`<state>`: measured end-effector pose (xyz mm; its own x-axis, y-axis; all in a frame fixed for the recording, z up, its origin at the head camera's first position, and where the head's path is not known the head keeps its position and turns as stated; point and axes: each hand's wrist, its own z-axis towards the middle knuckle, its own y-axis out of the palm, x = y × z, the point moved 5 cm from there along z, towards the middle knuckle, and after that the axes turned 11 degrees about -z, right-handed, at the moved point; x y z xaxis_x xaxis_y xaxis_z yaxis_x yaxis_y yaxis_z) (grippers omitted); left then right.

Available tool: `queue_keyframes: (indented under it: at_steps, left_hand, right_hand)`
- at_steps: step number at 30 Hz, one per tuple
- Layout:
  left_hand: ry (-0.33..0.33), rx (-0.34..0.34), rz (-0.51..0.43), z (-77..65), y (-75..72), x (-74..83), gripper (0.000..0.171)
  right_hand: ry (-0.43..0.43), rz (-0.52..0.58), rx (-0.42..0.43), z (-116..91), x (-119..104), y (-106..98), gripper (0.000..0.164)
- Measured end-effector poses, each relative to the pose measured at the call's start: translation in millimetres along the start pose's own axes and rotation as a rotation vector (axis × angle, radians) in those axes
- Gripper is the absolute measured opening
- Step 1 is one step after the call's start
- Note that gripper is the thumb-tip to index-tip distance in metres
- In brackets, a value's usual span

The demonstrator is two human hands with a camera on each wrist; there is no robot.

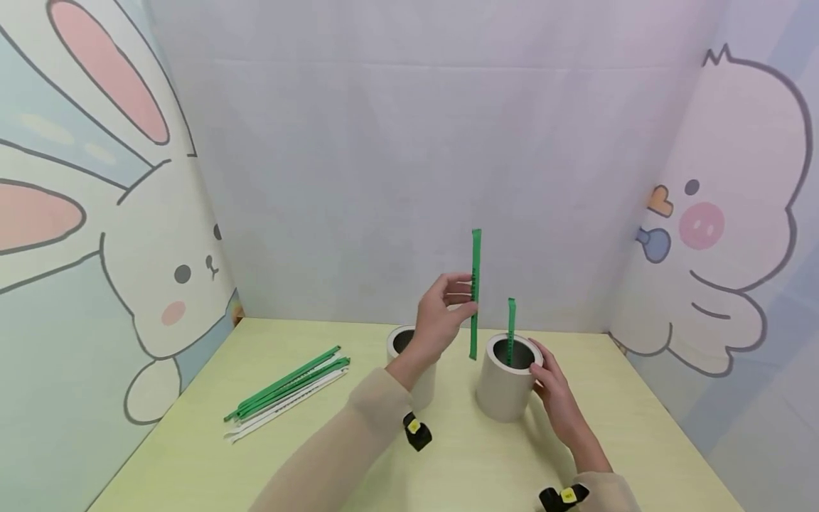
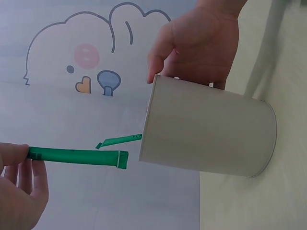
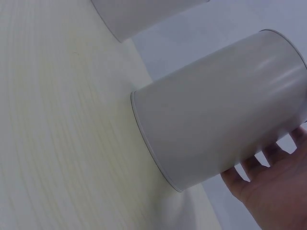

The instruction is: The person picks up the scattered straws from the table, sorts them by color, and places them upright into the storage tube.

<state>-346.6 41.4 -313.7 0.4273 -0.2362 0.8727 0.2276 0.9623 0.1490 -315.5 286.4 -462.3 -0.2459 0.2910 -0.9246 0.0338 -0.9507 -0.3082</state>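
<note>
Green stick (image 1: 511, 320), lower end hidden inside the right-hand cup (image 1: 504, 395)

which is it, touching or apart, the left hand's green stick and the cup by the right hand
Apart: the left wrist view shows backdrop between the green stick and the cup.

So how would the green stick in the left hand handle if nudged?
Probably fairly stiff: the green stick stays nearly straight with both ends unsupported. Likely light, since the left hand holds it up with just its fingers. It may pivot if pushed, being gripped only partway along.
</note>
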Motion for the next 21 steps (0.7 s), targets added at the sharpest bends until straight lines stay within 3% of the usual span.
queue_keyframes:
  at_steps: [8,14,21]
  left_hand:
    - [0.029,0.044,-0.08,17.4,27.1,-3.9,0.044]
    - [0.013,0.041,-0.046,13.4,38.9,-19.4,0.042]
    - [-0.044,0.067,-0.025,6.1,41.5,-45.4,0.043]
  right_hand:
    - [0.017,-0.002,0.004,-3,0,-1,0.058]
    - [0.022,-0.015,0.005,-2,-2,0,0.058]
    - [0.008,-0.012,0.002,0,-3,0,0.059]
